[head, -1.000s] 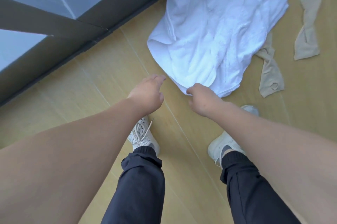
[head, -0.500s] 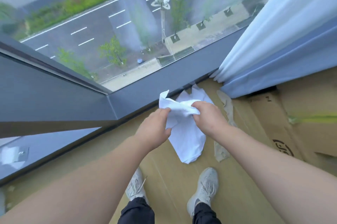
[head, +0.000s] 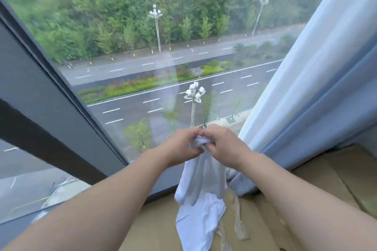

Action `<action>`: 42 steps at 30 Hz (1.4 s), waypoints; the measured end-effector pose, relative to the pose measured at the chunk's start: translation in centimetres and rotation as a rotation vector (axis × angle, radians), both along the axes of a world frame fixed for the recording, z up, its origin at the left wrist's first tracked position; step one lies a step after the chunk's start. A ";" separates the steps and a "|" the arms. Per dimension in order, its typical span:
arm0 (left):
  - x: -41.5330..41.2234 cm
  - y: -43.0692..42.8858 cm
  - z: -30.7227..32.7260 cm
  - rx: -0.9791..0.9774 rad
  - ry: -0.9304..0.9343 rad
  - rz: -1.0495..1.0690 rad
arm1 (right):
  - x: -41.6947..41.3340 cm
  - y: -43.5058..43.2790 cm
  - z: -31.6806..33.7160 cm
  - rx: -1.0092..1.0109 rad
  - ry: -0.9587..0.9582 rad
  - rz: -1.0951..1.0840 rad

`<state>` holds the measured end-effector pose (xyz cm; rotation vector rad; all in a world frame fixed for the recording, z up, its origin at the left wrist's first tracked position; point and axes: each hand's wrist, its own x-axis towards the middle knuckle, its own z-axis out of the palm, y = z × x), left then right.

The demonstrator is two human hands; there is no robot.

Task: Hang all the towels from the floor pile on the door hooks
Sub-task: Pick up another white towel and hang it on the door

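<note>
Towel, a white one, hangs in the lower centre of the frame. Its top is bunched between the left hand and the right hand, and the fingers of both are curled tight around the cloth. Just right of it, beige cloth strips lie on the floor. Behind are a pale blue curtain at the right and the window in the centre

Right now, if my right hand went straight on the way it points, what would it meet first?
Probably the left hand, close against it on the towel; past that, the window glass.
</note>
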<state>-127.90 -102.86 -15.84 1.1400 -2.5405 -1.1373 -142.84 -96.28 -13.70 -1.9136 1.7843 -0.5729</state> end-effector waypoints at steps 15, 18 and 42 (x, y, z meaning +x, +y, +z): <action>10.0 6.9 25.3 -0.504 0.061 0.184 | 5.6 4.4 25.3 -0.325 0.452 -0.048; 12.6 9.4 28.0 -0.570 0.077 0.222 | 7.6 6.3 27.8 -0.269 0.480 -0.182; 32.7 25.5 35.4 -0.785 -0.164 1.035 | 26.8 11.1 33.4 -0.310 0.131 0.312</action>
